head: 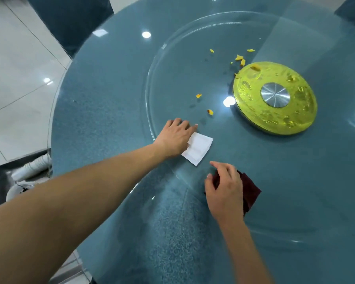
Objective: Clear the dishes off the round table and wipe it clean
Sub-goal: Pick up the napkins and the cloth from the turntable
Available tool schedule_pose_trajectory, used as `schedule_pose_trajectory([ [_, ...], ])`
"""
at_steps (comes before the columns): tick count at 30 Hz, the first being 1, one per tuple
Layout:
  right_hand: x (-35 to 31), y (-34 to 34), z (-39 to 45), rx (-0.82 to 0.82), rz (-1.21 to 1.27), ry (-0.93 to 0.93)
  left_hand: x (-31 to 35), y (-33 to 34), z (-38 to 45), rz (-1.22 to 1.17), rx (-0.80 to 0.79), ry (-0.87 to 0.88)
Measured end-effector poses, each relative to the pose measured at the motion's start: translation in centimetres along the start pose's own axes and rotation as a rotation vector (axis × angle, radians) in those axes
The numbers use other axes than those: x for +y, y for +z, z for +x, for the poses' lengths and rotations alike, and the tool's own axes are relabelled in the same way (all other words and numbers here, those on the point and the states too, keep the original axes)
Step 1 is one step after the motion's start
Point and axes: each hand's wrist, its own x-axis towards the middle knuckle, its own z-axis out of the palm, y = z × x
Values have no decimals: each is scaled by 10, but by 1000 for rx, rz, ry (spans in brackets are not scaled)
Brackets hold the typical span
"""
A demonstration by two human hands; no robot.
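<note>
- Blue-grey speckled stone makes up the round table, which fills nearly the whole view under a glossy sheet of glass.
- Clear glass turntable sits on it, its middle toward two o'clock, resting on a yellow hub with a silver cap.
- At nine o'clock, off the table's edge, a dark tray holds white dishes.
- Left hand lies near the centre, fingers spread flat, pressing a folded white napkin onto the glass; nothing is clenched.
- Right hand, at five o'clock of the left, has its fingers curled onto a dark red cloth lying on the table.
- Yellow food scraps lie scattered over the turntable, from eleven o'clock of the hub down toward the left hand.
</note>
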Motion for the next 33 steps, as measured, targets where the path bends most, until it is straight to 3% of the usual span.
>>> schedule_pose_trajectory([
  [5, -11, 8, -1, 1, 30, -11, -9, 18, -42, -322, 106, -81],
  [11, -42, 26, -14, -88, 188, 32, -20, 22, -150, -912, 111, -375],
  [18, -118, 76, -49, -751, 618, 141, -45, 39, -287, -1214, 157, -591],
  [26, -220, 155, -138, -989, 480, 82, -100, 90, -425, -1479, 431, -1073],
  [29, -244, 185, -179, -1020, 410, 34, -121, 125, -464, -1513, 433, -1217],
  [33, -251, 229, -229, -1021, 311, 35, -138, 177, -496, -1448, 357, -1278],
])
